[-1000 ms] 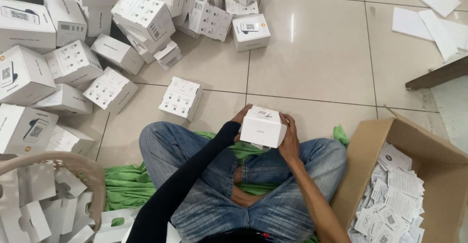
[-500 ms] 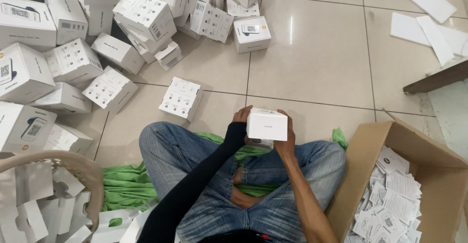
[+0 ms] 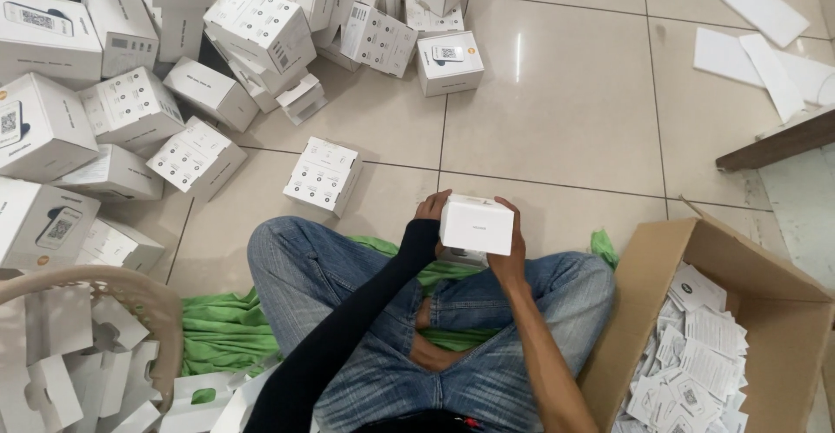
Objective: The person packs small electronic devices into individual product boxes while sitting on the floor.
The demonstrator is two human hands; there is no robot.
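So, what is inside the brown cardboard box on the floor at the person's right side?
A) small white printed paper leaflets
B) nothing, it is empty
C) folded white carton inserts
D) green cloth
A: the open cardboard box is filled with a loose pile of small white printed leaflets.

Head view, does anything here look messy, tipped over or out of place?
Yes. The white boxes lie in a jumbled heap on the tiled floor, many tilted, one apart from it. Both hands, left and right, hold a small white box squarely.
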